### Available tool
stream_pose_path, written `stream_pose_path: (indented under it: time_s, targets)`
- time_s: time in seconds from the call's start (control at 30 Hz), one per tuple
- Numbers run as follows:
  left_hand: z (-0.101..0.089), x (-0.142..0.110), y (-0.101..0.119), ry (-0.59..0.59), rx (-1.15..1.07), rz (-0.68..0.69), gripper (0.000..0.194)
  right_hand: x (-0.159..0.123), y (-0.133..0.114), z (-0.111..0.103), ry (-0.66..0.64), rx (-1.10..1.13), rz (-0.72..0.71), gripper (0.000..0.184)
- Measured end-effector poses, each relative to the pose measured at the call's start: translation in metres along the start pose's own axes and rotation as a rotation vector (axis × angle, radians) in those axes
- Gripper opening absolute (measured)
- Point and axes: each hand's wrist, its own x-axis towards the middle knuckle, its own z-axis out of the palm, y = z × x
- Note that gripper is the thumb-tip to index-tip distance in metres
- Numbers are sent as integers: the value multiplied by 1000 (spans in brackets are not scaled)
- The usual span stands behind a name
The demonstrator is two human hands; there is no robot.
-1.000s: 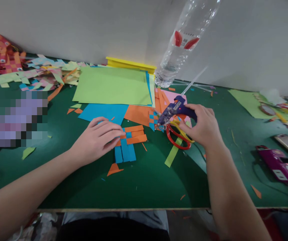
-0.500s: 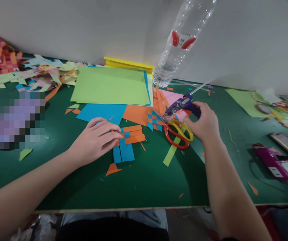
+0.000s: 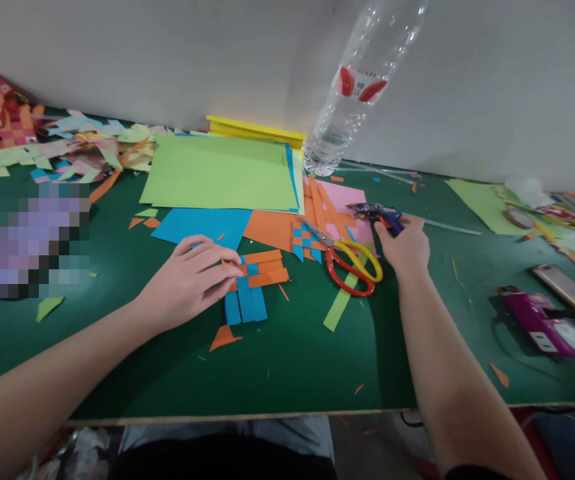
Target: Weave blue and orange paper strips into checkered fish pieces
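My left hand (image 3: 195,277) rests on a small woven piece of orange and blue paper strips (image 3: 253,293), its fingertips together at the piece's upper left corner and hiding that part. In my right hand (image 3: 405,247) is a dark blue glue gun (image 3: 385,217), its nozzle to the left over pink paper (image 3: 350,197) and a clear glue stick (image 3: 450,225) out of its back. Scissors with red and yellow handles (image 3: 352,263) lie between my hands, the blades partly over a blue-and-orange checkered woven piece (image 3: 307,240). Under the handles is a green paper strip (image 3: 340,307).
Green sheets (image 3: 222,173) lie at the back beside a tilted clear water bottle (image 3: 352,93). Paper scraps (image 3: 87,147) and red-orange woven pieces (image 3: 2,110) pile up at the left. At the right are a purple power strip (image 3: 542,323), a phone (image 3: 560,283) and tape (image 3: 517,218).
My right hand has turned the glue gun, lowering it away from the scissors; its glue stick now points right instead of up to the right. My left hand stays on the woven piece.
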Motion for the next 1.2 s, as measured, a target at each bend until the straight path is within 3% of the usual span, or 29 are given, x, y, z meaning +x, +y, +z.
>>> stream_pose_path:
  time_s: [0.57, 0.77, 0.93, 1.0, 1.1, 1.2]
  targets:
    - [1, -1, -2, -6, -1, 2, 10, 16, 23, 24, 150, 86, -171, 37]
    - [1, -1, -1, -13, -3, -5, 12, 18, 17, 25, 137, 114, -298, 43]
    - [1, -1, -2, -20, -1, -5, 12, 5, 0, 8, 107, 134, -468, 37]
    - [1, -1, -3, -24, 2, -10, 13, -5, -9, -3, 62, 141, -522, 29]
    - [1, -1, -3, -35, 7, -25, 15, -22, -22, -22, -117, 73, -482, 15]
    - [1, -1, -3, -48, 11, -36, 16, -38, -31, -36, -369, -35, -513, 28]
